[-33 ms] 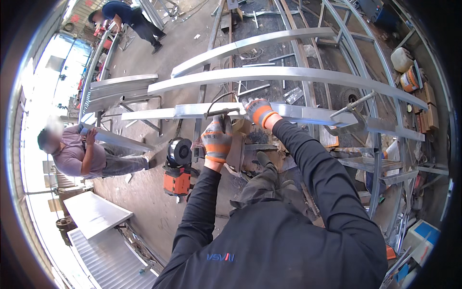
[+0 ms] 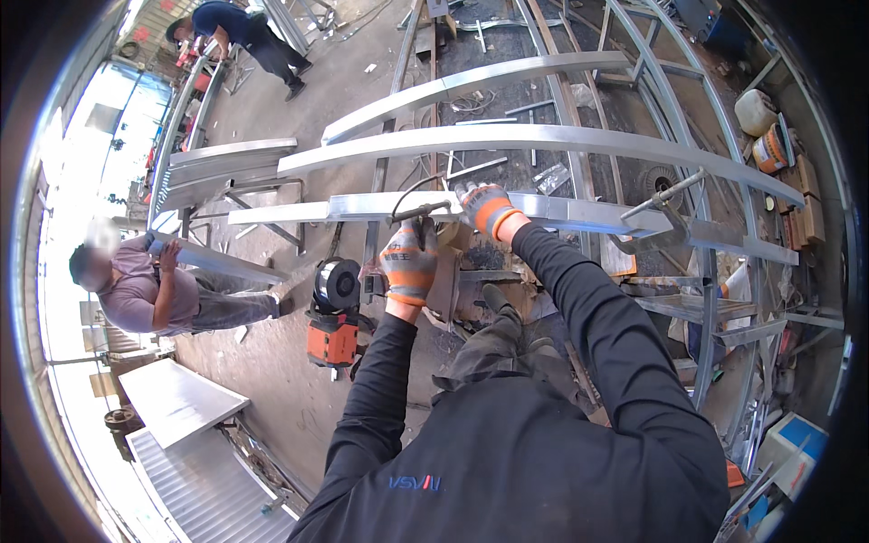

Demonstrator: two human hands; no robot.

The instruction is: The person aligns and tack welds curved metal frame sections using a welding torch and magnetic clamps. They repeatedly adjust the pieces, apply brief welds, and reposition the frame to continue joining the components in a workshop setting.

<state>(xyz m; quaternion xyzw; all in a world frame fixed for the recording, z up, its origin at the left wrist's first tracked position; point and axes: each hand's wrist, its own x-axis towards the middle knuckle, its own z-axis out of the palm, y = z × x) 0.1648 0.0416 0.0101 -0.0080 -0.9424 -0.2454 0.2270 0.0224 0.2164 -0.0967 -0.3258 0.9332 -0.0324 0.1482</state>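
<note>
A long silvery metal tube (image 2: pixel 380 207) runs across in front of me, with a shorter section lapped against it. Across its near side sits a dark C-clamp (image 2: pixel 418 214), its curved frame arching over the tube. My left hand (image 2: pixel 409 262), in a grey and orange glove, is closed just below the clamp, fingers at its screw. My right hand (image 2: pixel 487 209), gloved alike, curls over the tube just right of the clamp; its fingertips are partly hidden. Farther right, a larger C-clamp (image 2: pixel 665 213) grips the same tube.
Two curved metal tubes (image 2: pixel 534 138) lie beyond, over dark rails. An orange machine with a wire spool (image 2: pixel 337 286) stands left of my left arm. One person (image 2: pixel 163 285) is at the left, another (image 2: pixel 244 41) at the far left. Metal framing (image 2: pixel 706 299) stands at the right.
The small clamp's screw and my left fingers have shifted very slightly. My right hand and the tubes look the same.
</note>
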